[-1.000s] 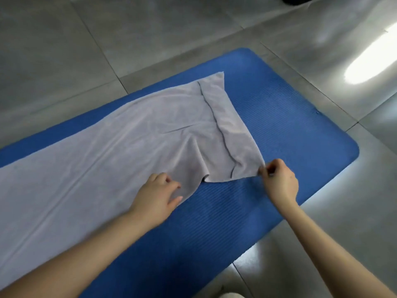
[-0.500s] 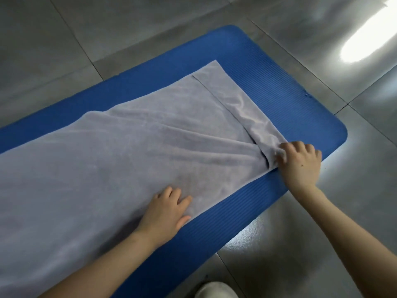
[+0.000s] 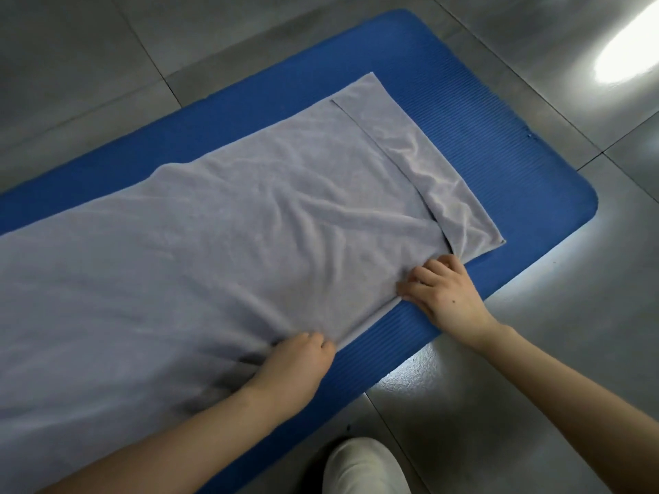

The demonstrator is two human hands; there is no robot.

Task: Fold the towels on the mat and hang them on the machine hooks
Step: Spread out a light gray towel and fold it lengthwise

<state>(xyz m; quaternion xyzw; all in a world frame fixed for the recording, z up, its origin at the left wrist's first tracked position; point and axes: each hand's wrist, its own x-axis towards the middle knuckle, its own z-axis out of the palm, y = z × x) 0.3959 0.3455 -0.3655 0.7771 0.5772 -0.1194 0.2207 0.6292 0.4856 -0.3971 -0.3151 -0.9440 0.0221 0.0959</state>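
Your left grip [image 3: 296, 365] and right grip [image 3: 445, 294] each pinch the near edge of one grey towel [image 3: 249, 226] spread on one blue mat [image 3: 517, 165].

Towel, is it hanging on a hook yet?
No, the towel lies spread on the mat, with the left hand and right hand at its near edge.

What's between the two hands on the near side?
Head view: only the near edge of the grey towel runs from left hand to right hand, with bare blue mat beside it.
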